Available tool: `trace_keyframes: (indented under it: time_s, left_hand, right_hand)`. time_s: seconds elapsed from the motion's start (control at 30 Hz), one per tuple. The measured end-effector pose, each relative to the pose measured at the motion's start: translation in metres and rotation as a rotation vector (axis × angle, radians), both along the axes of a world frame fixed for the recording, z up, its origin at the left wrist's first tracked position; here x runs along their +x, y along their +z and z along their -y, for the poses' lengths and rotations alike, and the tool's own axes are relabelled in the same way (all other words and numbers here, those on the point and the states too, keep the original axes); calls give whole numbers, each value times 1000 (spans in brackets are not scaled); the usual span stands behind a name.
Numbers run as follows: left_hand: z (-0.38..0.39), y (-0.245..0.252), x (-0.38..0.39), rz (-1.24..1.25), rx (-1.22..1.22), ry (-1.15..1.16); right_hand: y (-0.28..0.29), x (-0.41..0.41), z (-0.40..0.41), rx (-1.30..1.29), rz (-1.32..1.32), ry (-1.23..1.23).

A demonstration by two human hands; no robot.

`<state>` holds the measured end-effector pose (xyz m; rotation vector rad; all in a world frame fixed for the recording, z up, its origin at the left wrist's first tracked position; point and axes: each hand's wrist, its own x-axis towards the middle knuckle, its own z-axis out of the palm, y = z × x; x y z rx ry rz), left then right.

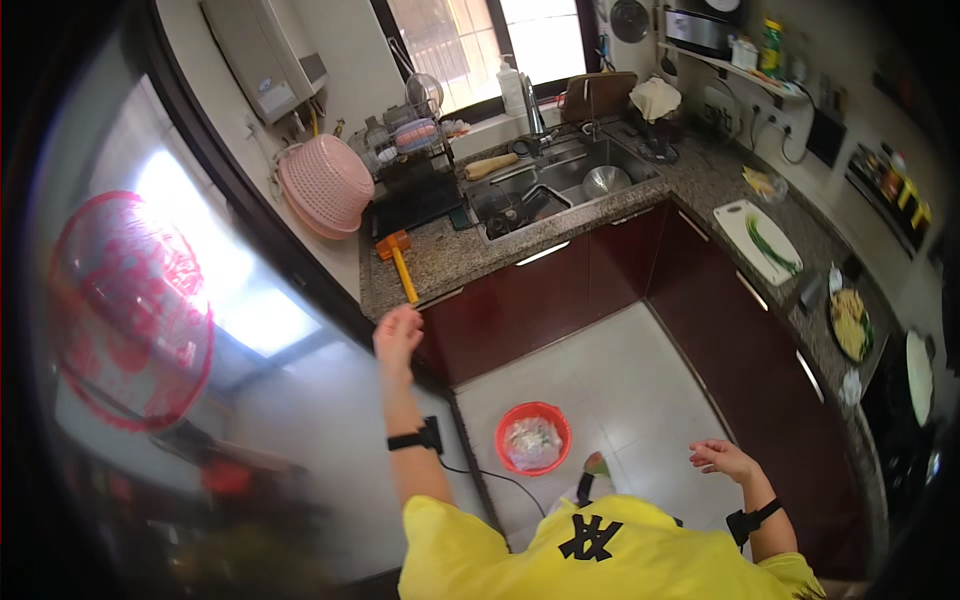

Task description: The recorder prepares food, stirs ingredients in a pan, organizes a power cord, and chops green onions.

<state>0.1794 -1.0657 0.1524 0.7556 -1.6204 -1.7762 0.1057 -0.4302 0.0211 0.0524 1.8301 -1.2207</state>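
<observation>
My left hand is raised with bent fingers just below the yellow handle of an orange-headed mallet, which lies on the granite counter's left end. Whether the hand touches the handle tip cannot be told. My right hand hangs over the floor at the lower right, fingers slightly bent and apart, with nothing in it. Between the hands, a red plastic bucket stands on the tiles, holding a plastic bag. A black strap with a small device sits on each forearm.
A double steel sink holds a colander and dark items. Right counter: a white cutting board with green onions and a plate of food. Pink baskets hang on the left wall. A door frame and dark red cabinets border the floor.
</observation>
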Motion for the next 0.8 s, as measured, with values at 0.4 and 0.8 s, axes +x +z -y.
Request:
trace_keyframes:
  time_s: [0.4,0.8]
  left_hand:
    - [246,41,-168,-31,34,559]
    - [302,42,-160,33,-65,891]
  right_hand:
    - [97,-361,196,-665,381,-48]
    - [110,-423,714,-630,1186,540]
